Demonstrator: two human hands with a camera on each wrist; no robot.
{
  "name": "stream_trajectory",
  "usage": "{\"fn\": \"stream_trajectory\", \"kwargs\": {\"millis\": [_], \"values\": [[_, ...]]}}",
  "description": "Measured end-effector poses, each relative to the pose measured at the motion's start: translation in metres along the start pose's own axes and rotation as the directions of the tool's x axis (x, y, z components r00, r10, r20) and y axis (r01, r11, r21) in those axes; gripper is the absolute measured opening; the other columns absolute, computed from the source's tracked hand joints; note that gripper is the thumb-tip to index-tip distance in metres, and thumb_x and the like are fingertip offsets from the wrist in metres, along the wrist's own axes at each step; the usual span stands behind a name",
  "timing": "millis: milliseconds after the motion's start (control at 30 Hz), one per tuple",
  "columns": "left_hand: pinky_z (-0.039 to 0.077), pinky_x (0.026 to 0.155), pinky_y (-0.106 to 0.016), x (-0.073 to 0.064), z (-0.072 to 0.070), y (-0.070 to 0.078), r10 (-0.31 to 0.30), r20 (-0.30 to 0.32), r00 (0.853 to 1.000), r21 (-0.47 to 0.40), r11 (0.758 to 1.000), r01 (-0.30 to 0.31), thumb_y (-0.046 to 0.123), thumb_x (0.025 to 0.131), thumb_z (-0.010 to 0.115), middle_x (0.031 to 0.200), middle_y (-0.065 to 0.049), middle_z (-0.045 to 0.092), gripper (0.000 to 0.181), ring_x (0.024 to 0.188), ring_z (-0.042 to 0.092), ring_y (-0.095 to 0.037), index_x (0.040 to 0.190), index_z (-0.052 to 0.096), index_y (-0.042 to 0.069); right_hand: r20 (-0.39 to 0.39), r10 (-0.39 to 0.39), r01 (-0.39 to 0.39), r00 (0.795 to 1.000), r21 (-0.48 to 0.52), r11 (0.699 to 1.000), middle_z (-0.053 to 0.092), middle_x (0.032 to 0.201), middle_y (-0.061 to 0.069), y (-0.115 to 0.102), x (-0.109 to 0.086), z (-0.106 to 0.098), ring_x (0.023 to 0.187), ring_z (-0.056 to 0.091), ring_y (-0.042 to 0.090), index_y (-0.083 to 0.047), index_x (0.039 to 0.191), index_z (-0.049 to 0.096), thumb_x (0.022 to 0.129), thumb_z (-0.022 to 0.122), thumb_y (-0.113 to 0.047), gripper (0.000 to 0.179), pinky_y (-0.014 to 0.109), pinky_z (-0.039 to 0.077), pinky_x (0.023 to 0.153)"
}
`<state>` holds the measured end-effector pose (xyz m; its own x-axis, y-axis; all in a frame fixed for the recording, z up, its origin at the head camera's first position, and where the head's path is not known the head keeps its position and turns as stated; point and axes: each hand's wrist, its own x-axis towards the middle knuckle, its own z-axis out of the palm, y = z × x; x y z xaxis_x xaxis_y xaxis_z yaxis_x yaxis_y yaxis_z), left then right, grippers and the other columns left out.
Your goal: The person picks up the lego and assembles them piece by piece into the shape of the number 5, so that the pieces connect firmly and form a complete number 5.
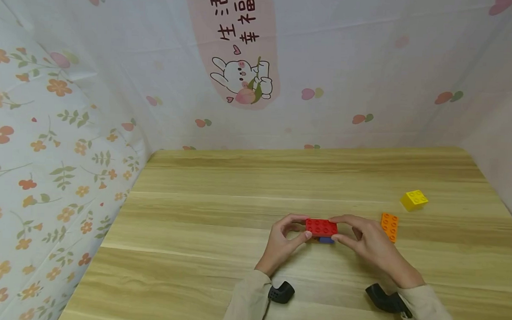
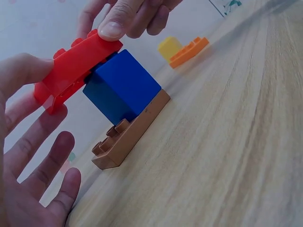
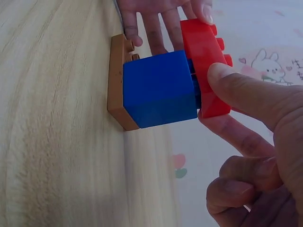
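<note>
A flat red building brick (image 1: 321, 227) with studs on top is held level between both hands. My left hand (image 1: 284, 241) pinches its left end with thumb and fingers, the other fingers spread below in the left wrist view. My right hand (image 1: 369, 241) pinches its right end. Beneath it a tall blue brick (image 2: 128, 85) stands on one half of a brown flat brick (image 2: 135, 135), which lies on the table. The blue brick's studs show in a thin gap under the red one (image 3: 203, 71), so it is not pressed fully down.
An orange flat brick (image 1: 389, 227) lies on the wooden table (image 1: 193, 261) just beyond the right hand. Farther back to the right sits a yellow brick (image 1: 414, 200). Printed cloth (image 1: 348, 64) hangs behind the table and at its left side.
</note>
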<state>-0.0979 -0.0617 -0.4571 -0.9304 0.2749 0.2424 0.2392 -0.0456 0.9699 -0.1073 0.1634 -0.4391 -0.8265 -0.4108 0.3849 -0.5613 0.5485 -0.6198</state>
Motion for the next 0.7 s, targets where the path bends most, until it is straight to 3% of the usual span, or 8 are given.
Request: {"fn": "stream_trajectory", "kwargs": {"millis": [167, 333, 533, 700], "values": [[0.044, 0.087, -0.054, 0.0001, 0.0003, 0.0, -0.013, -0.015, 1.0, -0.012, 1.0, 0.013, -0.001, 0.083, 0.066, 0.112, -0.02, 0.062, 0.031, 0.095, 0.057, -0.037, 0.112, 0.061, -0.009, 0.026, 0.011, -0.012, 1.0, 0.022, 1.0, 0.04, 0.059, -0.015, 0.0031, 0.0, -0.0006, 0.047, 0.025, -0.001, -0.017, 0.105, 0.068, 0.075, 0.078, -0.014, 0.032, 0.016, 0.025, 0.041], [0.044, 0.086, -0.055, -0.0004, 0.0001, -0.0008, -0.002, -0.016, 1.0, -0.009, 1.0, 0.002, -0.002, 0.083, 0.066, 0.112, -0.021, 0.061, 0.031, 0.095, 0.057, -0.037, 0.112, 0.06, -0.01, 0.023, 0.026, -0.027, 0.999, 0.026, 0.999, 0.035, 0.057, -0.014, 0.0044, -0.0023, 0.0019, 0.047, 0.025, -0.001, -0.019, 0.106, 0.067, 0.074, 0.078, -0.014, 0.034, 0.016, 0.025, 0.041], [0.044, 0.086, -0.056, 0.0007, 0.0007, -0.0013, 0.041, -0.001, 0.999, -0.017, 0.999, -0.041, -0.004, 0.083, 0.065, 0.112, -0.023, 0.061, 0.031, 0.097, 0.057, -0.036, 0.112, 0.059, -0.011, 0.025, 0.02, -0.02, 1.0, 0.026, 0.999, 0.026, 0.054, -0.017, 0.0027, -0.0051, 0.0024, 0.045, 0.023, -0.003, -0.019, 0.11, 0.063, 0.076, 0.077, -0.013, 0.037, 0.016, 0.024, 0.039], [0.045, 0.084, -0.055, -0.0005, 0.0007, -0.0034, 0.081, -0.014, 0.997, -0.001, 0.997, -0.081, -0.004, 0.082, 0.066, 0.111, -0.023, 0.061, 0.03, 0.095, 0.058, -0.031, 0.111, 0.059, -0.011, 0.058, 0.044, -0.046, 0.997, 0.028, 0.999, 0.031, 0.052, -0.018, 0.0016, -0.0074, 0.0048, 0.043, 0.025, -0.004, -0.016, 0.114, 0.059, 0.081, 0.073, -0.015, 0.036, 0.016, 0.026, 0.038]]}}
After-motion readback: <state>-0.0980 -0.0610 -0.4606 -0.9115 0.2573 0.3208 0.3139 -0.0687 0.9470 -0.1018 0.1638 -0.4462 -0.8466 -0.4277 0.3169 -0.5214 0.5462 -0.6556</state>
